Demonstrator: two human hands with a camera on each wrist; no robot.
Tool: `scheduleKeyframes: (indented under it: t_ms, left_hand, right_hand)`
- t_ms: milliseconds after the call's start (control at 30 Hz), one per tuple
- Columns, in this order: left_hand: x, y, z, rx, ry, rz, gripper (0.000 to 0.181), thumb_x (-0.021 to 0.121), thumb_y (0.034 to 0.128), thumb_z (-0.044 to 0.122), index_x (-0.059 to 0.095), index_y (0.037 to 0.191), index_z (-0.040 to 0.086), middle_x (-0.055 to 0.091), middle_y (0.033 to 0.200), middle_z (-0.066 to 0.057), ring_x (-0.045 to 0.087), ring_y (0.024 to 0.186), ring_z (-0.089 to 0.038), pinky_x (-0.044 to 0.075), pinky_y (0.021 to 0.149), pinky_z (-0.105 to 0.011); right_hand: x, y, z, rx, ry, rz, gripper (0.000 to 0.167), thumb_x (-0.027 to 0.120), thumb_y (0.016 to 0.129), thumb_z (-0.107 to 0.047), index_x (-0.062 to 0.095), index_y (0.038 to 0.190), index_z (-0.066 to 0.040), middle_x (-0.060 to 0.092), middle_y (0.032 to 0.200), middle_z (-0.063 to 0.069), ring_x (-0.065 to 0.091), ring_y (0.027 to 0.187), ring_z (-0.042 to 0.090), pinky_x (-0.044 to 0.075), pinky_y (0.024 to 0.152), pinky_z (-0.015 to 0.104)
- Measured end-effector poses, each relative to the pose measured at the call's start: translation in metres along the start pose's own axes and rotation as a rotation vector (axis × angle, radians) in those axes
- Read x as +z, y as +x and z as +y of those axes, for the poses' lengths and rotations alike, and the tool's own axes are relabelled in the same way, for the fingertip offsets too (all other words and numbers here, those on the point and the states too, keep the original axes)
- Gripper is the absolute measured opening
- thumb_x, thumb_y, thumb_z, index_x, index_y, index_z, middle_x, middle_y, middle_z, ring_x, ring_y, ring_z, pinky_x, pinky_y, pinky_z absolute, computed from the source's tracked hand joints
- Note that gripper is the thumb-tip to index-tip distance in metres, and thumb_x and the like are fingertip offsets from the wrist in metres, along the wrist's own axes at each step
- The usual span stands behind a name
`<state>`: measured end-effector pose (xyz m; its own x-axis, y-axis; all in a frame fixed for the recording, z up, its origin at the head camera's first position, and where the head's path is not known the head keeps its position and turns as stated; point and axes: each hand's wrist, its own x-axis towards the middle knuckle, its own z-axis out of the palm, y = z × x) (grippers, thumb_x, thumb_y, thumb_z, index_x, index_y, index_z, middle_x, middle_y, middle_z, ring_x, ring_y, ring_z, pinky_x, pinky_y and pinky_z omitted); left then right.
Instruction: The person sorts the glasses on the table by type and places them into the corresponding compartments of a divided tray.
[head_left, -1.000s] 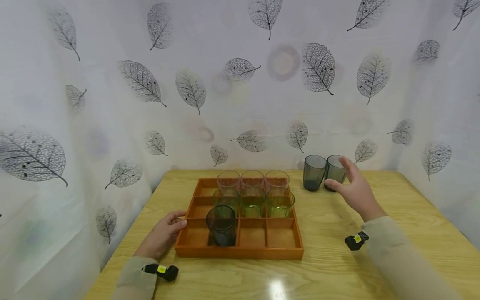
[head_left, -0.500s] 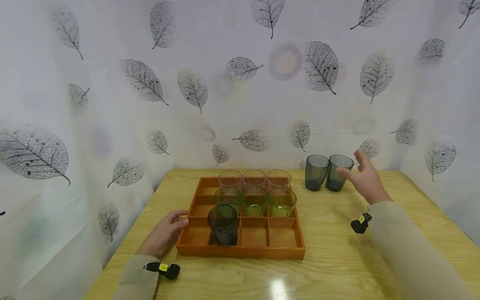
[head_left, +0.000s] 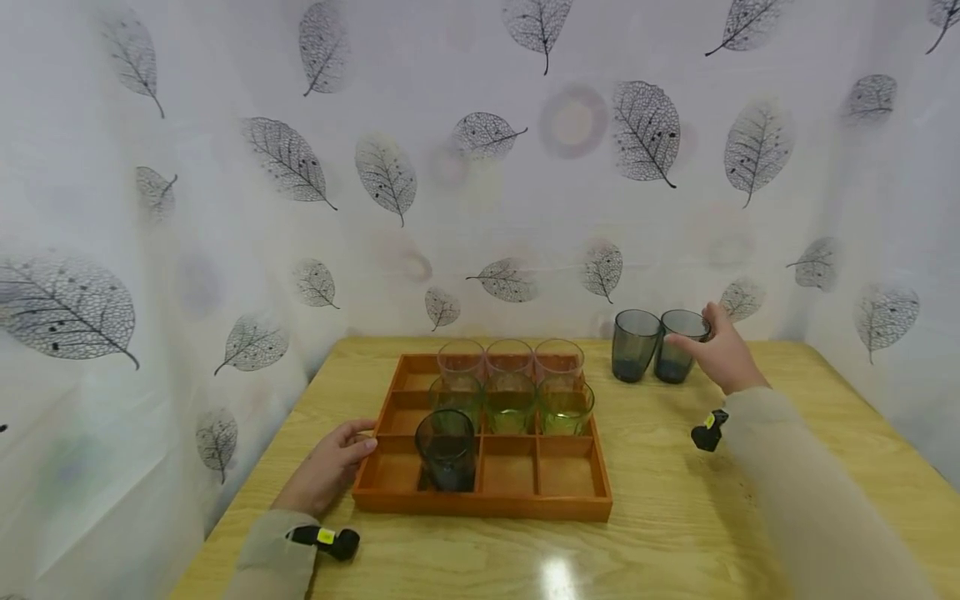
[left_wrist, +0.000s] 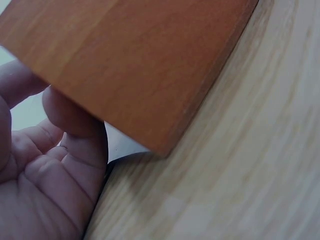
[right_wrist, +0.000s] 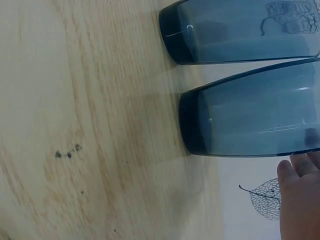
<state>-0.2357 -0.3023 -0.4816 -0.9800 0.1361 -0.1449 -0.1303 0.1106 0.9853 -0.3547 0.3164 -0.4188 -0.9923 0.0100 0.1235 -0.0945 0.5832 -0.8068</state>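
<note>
At the left rim of a wooden compartment tray, my left hand holds the edge with its thumb and fingers. The left wrist view shows the bent fingers against the tray's side, the tips partly hidden behind its corner. Two smoky grey drinking glasses stand upright side by side at the back right. My right hand grips the right-hand glass near its rim, thumb across the front and fingers at the far side. Beside it stands the other grey glass. Both glasses rest on the table.
One dark grey glass stands in the tray's front row. Behind it are several green glasses and, in the back row, several pale pink glasses. A leaf-patterned curtain surrounds the wooden table.
My right hand drew back slightly to the right of the glass, then came back in around its rim. The left hand and the tray have stayed in place.
</note>
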Motion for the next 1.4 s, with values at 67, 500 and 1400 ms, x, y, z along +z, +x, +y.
scheduleKeyframes:
  t_ms: [67, 500, 1400]
  left_hand:
    - [0.0, 0.0, -0.001, -0.002, 0.007, 0.006, 0.054, 0.058, 0.1041, 0.015, 0.036, 0.148, -0.005, 0.052, 0.108, -0.008, 0.05, 0.093, -0.016, 0.046, 0.078, -0.028]
    - [0.0, -0.002, 0.0, -0.001, 0.001, -0.021, 0.053, 0.057, 0.1043, 0.015, 0.034, 0.148, -0.006, 0.05, 0.106, -0.006, 0.048, 0.094, -0.016, 0.043, 0.081, -0.028]
    - [-0.001, 0.0, -0.002, 0.006, 0.027, -0.007, 0.053, 0.058, 0.1038, 0.016, 0.037, 0.147, -0.006, 0.051, 0.107, -0.008, 0.049, 0.095, -0.017, 0.045, 0.082, -0.028]
  right_hand:
    - [0.002, 0.0, 0.002, 0.004, 0.012, -0.007, 0.118, 0.066, 0.091, -0.06, -0.017, 0.159, -0.01, -0.005, 0.165, 0.025, 0.005, 0.148, 0.051, 0.02, 0.108, 0.071]
    - [0.016, 0.006, 0.015, 0.08, 0.113, 0.022, 0.122, 0.066, 0.088, -0.064, -0.019, 0.159, -0.014, 0.0, 0.165, 0.027, 0.008, 0.148, 0.051, 0.023, 0.108, 0.07]
    - [0.018, -0.025, 0.011, 0.032, 0.095, 0.037, 0.103, 0.067, 0.092, -0.056, 0.012, 0.161, -0.003, 0.035, 0.155, 0.025, 0.03, 0.141, 0.048, 0.028, 0.108, 0.065]
